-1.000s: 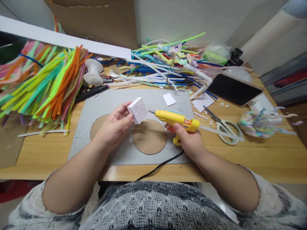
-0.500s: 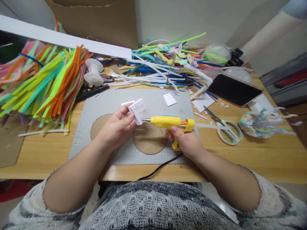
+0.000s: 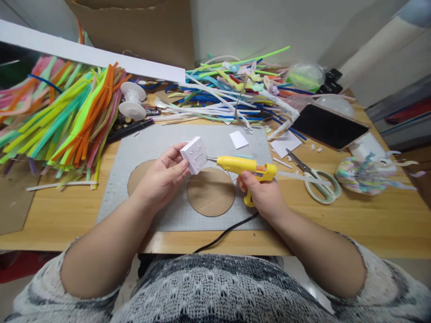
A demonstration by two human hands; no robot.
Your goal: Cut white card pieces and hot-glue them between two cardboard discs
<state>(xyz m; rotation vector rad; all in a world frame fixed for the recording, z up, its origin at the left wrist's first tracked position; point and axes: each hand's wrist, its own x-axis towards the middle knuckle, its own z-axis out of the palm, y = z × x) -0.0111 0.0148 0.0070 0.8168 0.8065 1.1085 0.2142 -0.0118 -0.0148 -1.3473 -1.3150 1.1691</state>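
My left hand (image 3: 165, 176) pinches a small stack of folded white paper (image 3: 195, 154) by its left edge. Wavy lines of glue show on the face turned to the right. In my right hand (image 3: 264, 193) is a yellow hot glue gun (image 3: 237, 164), its metal nozzle pointing left, close to the paper's right edge; whether it touches, I cannot tell. A glue stick (image 3: 303, 177) juts from the gun's rear. Below the paper, a round cardboard disc (image 3: 211, 197) lies on the grey cutting mat (image 3: 168, 220). My left hand partly covers a second cardboard disc (image 3: 138, 177).
Bundled pipe cleaners (image 3: 77, 116) lie at the left, beside a white spool (image 3: 132, 101). Loose pipe cleaners (image 3: 215, 98) pile up along the back. Scissors (image 3: 316, 179), a phone (image 3: 328, 125) and a pastel fluffy piece (image 3: 360, 175) sit at the right. A black cord (image 3: 225, 233) runs off the front edge.
The glue gun has shifted slightly right and up, its nozzle drawing back from the paper's lower part. The paper's glued face has turned a little and shows more glue.
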